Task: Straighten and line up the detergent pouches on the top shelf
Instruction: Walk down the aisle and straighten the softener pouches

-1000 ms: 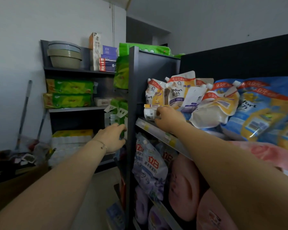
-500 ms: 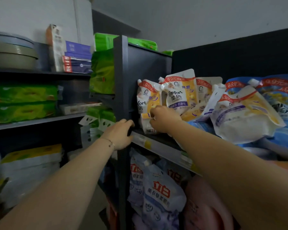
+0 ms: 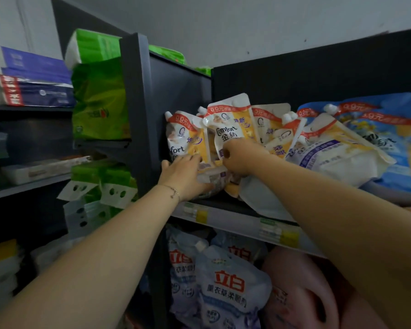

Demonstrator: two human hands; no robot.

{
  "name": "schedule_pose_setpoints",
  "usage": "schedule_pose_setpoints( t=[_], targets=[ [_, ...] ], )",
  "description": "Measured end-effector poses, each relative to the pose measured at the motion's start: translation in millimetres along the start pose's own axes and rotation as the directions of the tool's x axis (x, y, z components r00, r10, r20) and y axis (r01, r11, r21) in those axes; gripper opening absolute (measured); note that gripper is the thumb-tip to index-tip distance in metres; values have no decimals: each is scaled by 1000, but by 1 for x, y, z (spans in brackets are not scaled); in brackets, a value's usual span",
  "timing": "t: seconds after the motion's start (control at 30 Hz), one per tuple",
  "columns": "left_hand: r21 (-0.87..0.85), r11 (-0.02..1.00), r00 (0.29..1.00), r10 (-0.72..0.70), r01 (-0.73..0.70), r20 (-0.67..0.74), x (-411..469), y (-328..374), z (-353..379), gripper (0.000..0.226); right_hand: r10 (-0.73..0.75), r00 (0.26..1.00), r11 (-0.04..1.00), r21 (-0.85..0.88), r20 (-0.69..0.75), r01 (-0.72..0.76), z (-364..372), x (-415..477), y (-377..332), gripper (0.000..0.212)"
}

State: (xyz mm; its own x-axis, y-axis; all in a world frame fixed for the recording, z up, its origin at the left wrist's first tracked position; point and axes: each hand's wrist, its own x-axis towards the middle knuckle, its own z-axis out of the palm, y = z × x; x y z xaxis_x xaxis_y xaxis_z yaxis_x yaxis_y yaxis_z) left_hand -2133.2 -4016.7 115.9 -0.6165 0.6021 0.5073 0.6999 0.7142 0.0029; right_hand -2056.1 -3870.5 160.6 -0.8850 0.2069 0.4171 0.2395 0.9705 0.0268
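Several white and yellow Comfort detergent pouches stand crowded at the left end of the top shelf (image 3: 226, 206). The leftmost pouch (image 3: 180, 138) leans against the dark side panel. A second pouch (image 3: 230, 129) stands beside it, and further pouches (image 3: 275, 136) lean at angles behind. A large pouch (image 3: 337, 157) lies tilted to the right. My left hand (image 3: 185, 174) is cupped around the base of the leftmost pouch. My right hand (image 3: 237, 157) grips the lower part of the second pouch.
A dark upright panel (image 3: 138, 110) bounds the shelf on the left. Blue pouches (image 3: 394, 138) pile up at the right. The shelf below holds blue-white pouches (image 3: 228, 286) and pink packs (image 3: 299, 293). Green packages (image 3: 100, 100) fill the neighbouring shelving on the left.
My left hand has left the upright panel's edge and moved right onto the base of the leftmost pouch. My right hand has shifted onto the second pouch. The view has moved closer.
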Motion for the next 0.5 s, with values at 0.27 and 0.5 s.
schedule_pose_setpoints(
  t=[0.27,0.5],
  targets=[
    [-95,995,997,29,-35,-69,32,36,6,27,64,998,998,19,-3,-64,-3,-6,17,17],
    [-165,985,991,39,-60,-129,51,53,23,20,-19,1000,1000,-4,1,19,10,-9,22,15]
  ],
)
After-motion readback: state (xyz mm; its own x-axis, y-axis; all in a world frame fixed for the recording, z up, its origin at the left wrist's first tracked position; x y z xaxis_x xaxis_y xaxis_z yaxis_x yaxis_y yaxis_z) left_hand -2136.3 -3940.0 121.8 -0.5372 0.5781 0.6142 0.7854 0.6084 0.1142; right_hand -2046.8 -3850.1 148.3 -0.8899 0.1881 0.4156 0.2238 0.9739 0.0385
